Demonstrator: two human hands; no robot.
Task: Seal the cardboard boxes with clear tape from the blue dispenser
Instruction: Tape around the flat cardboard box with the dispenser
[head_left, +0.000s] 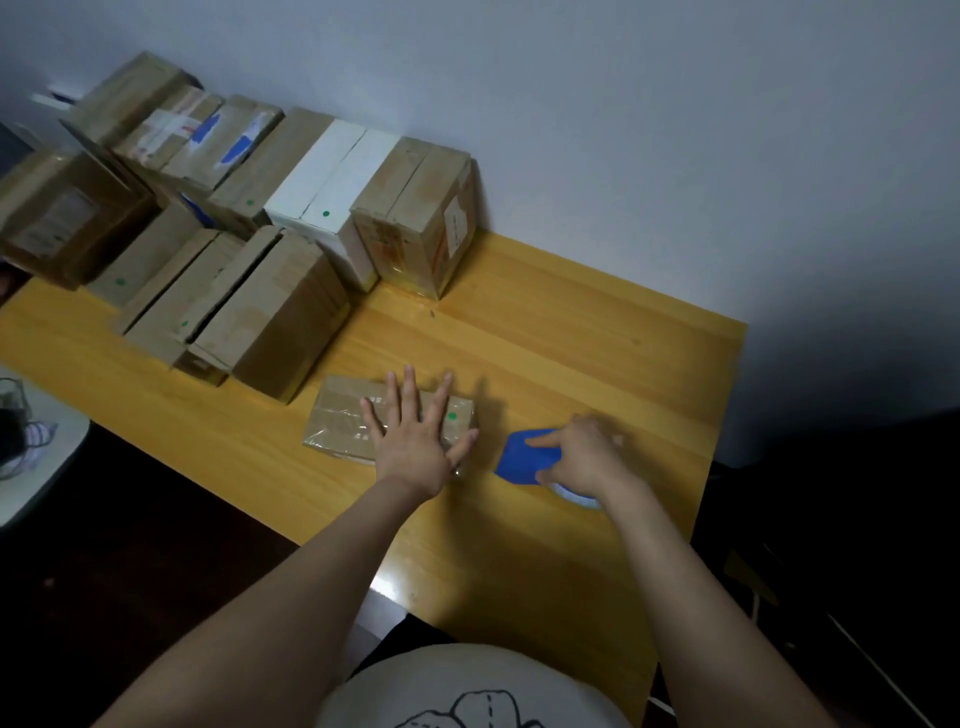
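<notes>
A small flat cardboard box (337, 421) with clear tape across its top and a green dot lies on the yellow wooden table (597, 332). My left hand (415, 436) lies flat on the box's right half, fingers spread. To the right, my right hand (582, 457) grips the blue tape dispenser (524, 460), which rests on the table. The tape roll (579, 499) peeks out under my wrist.
Several taped cardboard boxes (270, 306) and a white box (322, 197) are stacked along the wall at the table's far left. A tall box (415, 218) stands beside them. A white surface with a dark object (21, 441) sits left of the table.
</notes>
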